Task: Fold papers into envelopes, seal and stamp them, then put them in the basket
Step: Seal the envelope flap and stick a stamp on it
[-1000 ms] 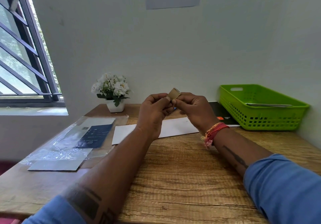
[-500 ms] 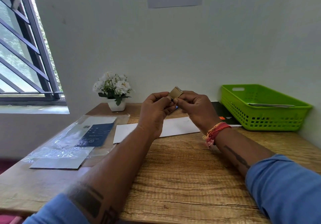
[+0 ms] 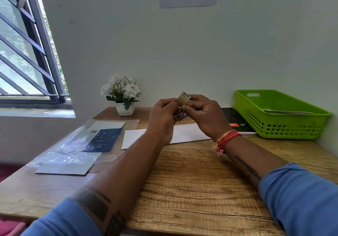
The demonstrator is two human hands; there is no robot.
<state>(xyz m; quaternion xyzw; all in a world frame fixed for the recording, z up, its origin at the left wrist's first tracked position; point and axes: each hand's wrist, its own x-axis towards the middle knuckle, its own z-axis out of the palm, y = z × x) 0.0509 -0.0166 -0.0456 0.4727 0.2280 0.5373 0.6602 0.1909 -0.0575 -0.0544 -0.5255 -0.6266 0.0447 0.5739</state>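
Note:
Both hands are raised above the table's middle, pinching a small tan stamp [image 3: 184, 99] between them. My left hand [image 3: 163, 116] grips its left edge with curled fingers. My right hand [image 3: 203, 115] pinches its right side, and the stamp curls over with a printed edge showing on top. Under the hands lies a white envelope [image 3: 184, 133], flat on the wooden table [image 3: 192, 180]. The green basket [image 3: 279, 115] stands at the back right and holds a flat envelope [image 3: 287, 111].
A clear plastic sleeve [image 3: 73, 144] with a dark blue card and white sheets lies at the left. A pot of white flowers [image 3: 122, 94] stands at the back wall. A black booklet [image 3: 236, 120] lies beside the basket. A window is at the left.
The stamp has bent over further between my fingers, with its printed edge now showing on top. Both hands stay at about the same place.

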